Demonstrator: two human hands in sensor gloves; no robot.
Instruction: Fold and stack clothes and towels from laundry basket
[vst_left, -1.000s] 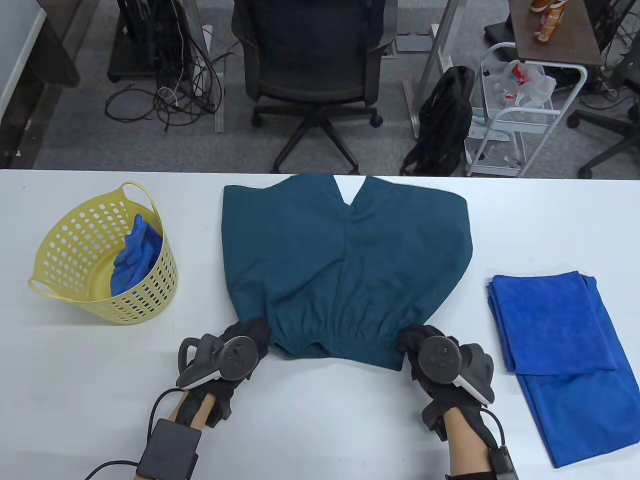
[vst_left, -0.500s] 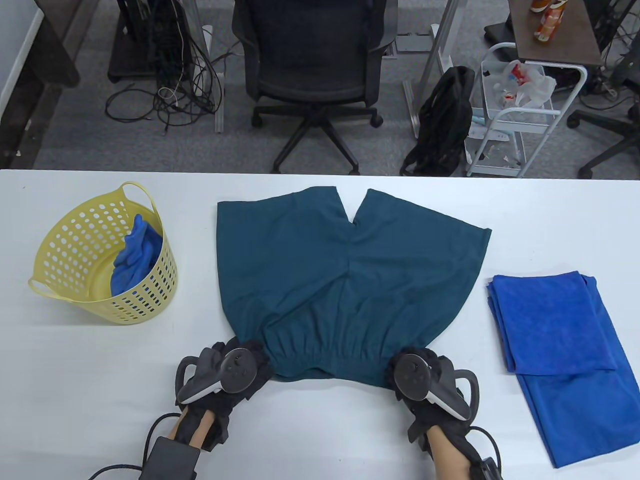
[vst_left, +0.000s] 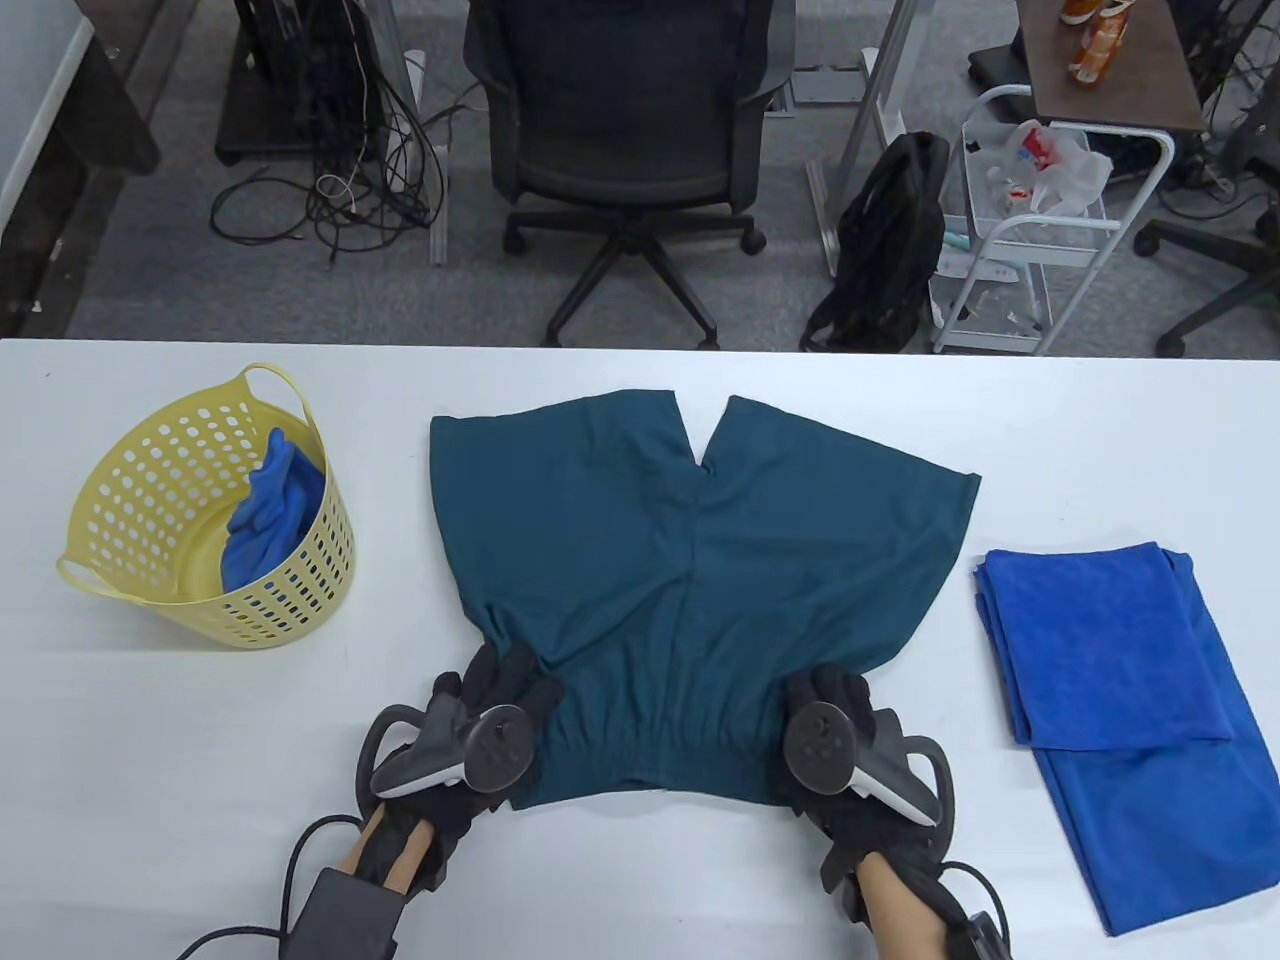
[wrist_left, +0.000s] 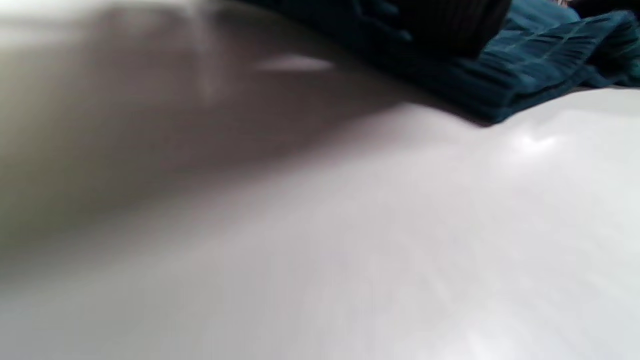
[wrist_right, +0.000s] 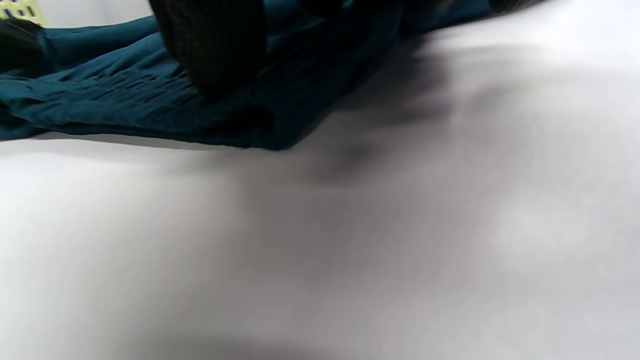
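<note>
I see a white bench (vst_left: 150, 750) carrying a yellow laundry basket (vst_left: 130, 540) at left, teal shorts (vst_left: 690, 560) spread flat in the middle, and a folded blue towel (vst_left: 1120, 690) at right.

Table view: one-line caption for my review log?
Both gloved hands, left hand and right hand, hold the waistband of teal shorts laid flat between yellow basket and folded blue towel.

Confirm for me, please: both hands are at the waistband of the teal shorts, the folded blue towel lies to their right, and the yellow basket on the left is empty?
Not quite: the yellow basket is not empty. The table view shows a blue cloth inside it. The rest stands: the left hand and right hand are at the teal shorts, with the folded blue towel to their right.
</note>
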